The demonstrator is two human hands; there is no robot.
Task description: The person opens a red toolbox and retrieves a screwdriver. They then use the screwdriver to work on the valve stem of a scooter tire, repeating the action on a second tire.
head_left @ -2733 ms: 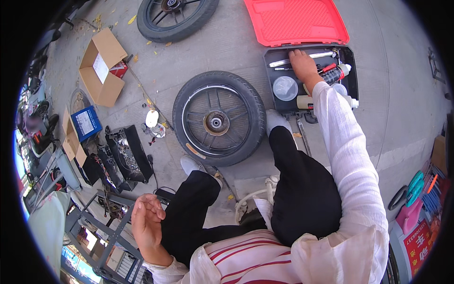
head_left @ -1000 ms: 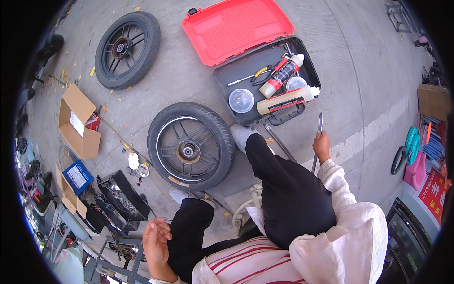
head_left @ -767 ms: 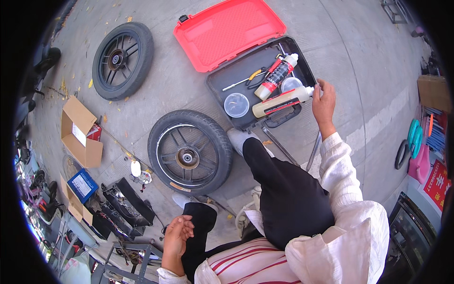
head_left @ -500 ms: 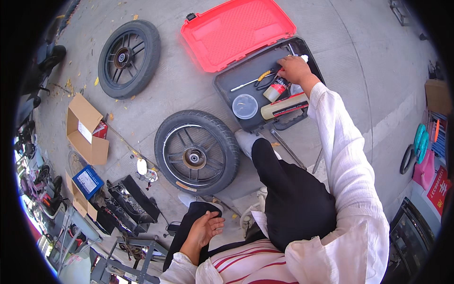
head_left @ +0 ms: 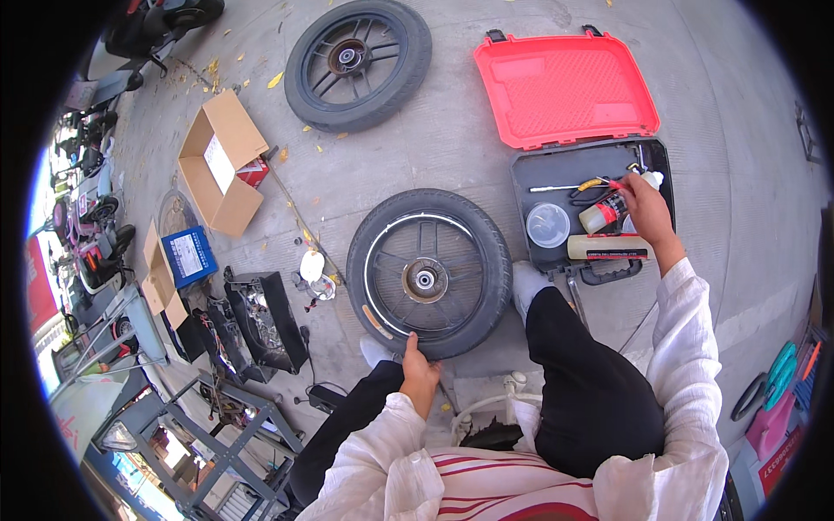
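Bottle (head_left: 601,214) aslant, nozzle (head_left: 653,180) upper right, wheel (head_left: 425,280) flat

We cannot see past the right hand (head_left: 651,211) to part of the red-labelled bottle (head_left: 598,217), nor tell its grip. Most fingers of the left hand (head_left: 420,379), by the near wheel (head_left: 425,280), are hidden.

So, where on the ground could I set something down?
There is bare ground between the near wheel and the far wheel, and a broader patch right of the toolbox. It is crowded on the left, with cartons and black casings, and inside the toolbox, where the right hand is among bottles, a tub and pliers.
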